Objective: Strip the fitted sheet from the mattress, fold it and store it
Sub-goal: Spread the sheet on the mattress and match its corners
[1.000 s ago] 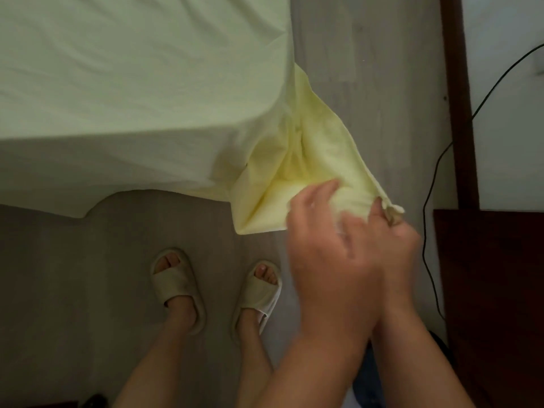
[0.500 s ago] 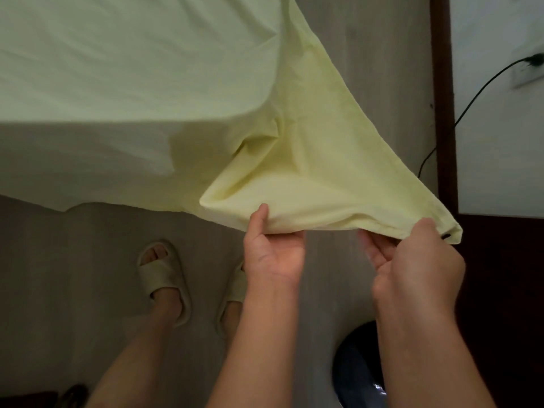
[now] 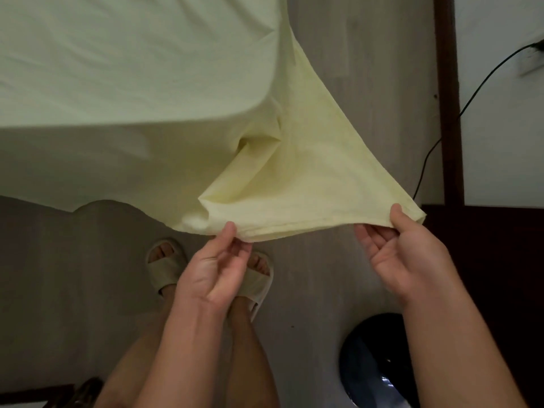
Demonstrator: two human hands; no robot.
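Head view, looking down. The mattress (image 3: 88,160) fills the far left of my picture, its top and near side covered in pale yellow-green cloth. Below it and to the right runs the grey floor (image 3: 338,83). The fitted sheet (image 3: 309,178) is off the mattress's near right corner: from there a loose triangle of it stretches out over the floor toward the near right, with a deep fold at its middle and its hem drawn into an almost level line between the two hands. A dark wooden cabinet (image 3: 485,290) stands at the right edge, with a white wall (image 3: 500,128) and a dark upright trim strip (image 3: 447,98) beyond it. A round, dark, glossy object (image 3: 371,363) lies on the floor at the near right; I cannot tell what it is. The right hand (image 3: 406,251) pinches the sheet's outer corner, thumb on top of the cloth and fingers loosely curled beneath it. The left hand (image 3: 212,272) pinches the hem farther left, thumb over the edge, fingertips under it. Two beige slippers (image 3: 164,266) show on the person's feet beneath the left hand. A thin black cable (image 3: 426,160) runs down the wall from a socket (image 3: 530,60) at the far right.
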